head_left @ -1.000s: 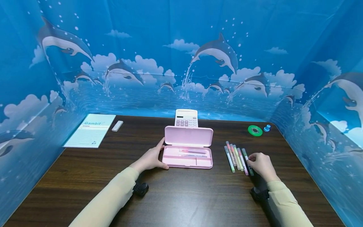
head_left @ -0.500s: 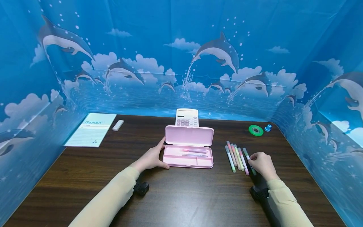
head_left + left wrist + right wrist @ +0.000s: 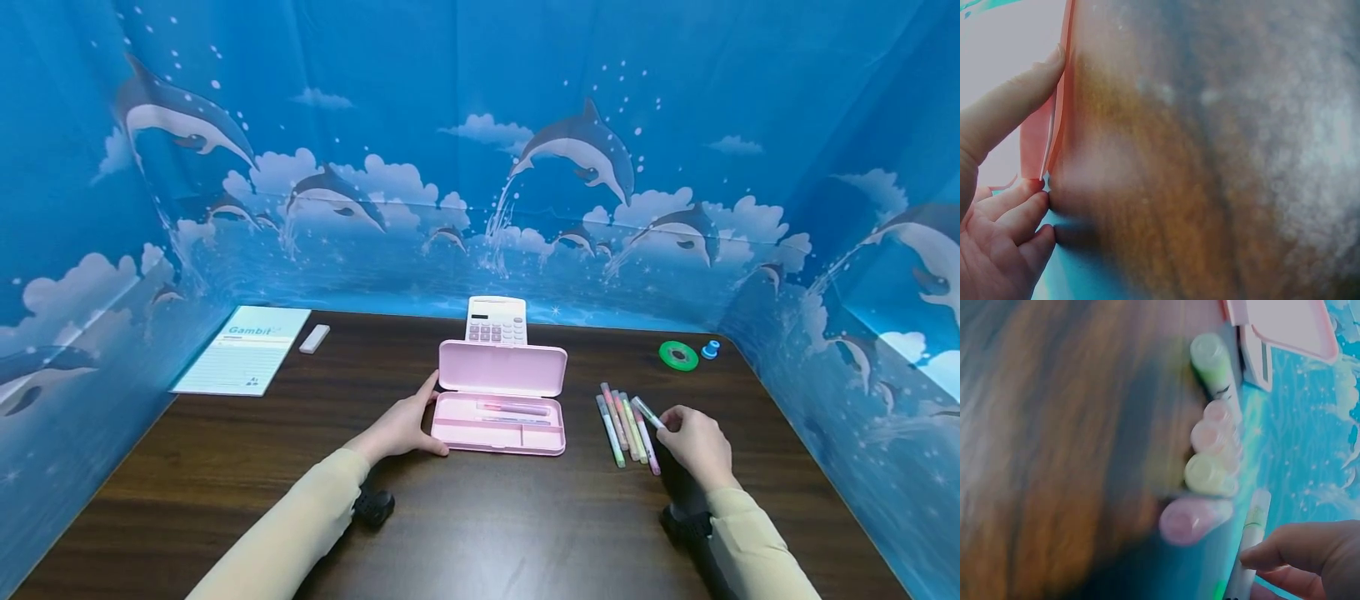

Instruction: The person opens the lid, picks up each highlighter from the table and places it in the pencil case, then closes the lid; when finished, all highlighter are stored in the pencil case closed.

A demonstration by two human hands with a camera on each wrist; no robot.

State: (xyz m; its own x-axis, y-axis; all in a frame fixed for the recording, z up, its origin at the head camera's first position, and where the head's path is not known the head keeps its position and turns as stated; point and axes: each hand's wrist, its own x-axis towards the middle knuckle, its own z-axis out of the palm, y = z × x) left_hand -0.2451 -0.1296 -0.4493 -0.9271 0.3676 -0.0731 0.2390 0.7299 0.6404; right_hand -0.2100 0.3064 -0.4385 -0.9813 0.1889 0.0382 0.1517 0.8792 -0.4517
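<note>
A pink pencil case [image 3: 498, 437] stands with its lid [image 3: 502, 369] raised and several pens [image 3: 513, 409] inside. My left hand [image 3: 399, 429] grips its left end, thumb at the front corner and fingers farther back along the side; the left wrist view also shows the thumb [image 3: 1016, 100] against the pink edge. Between thumb and fingers, my right hand [image 3: 697, 446] pinches a marker [image 3: 648, 412] with a pale barrel, tilted up from the table. In the right wrist view this marker [image 3: 1254, 531] is apart from the row of markers [image 3: 1210, 474]. Several markers [image 3: 624, 425] lie side by side left of that hand.
Behind the case stands a white calculator [image 3: 497, 320]. At the back left lie a Gambit notepad [image 3: 243, 350] and a white eraser-like block [image 3: 314, 338]. A green tape roll [image 3: 678, 356] and a small blue object [image 3: 710, 349] are at the back right of the dark wood table [image 3: 465, 525].
The marker at the row's right end has been lifted and tilted by my right hand, its far end now over the neighbouring marker. My left hand and the case stay in place.
</note>
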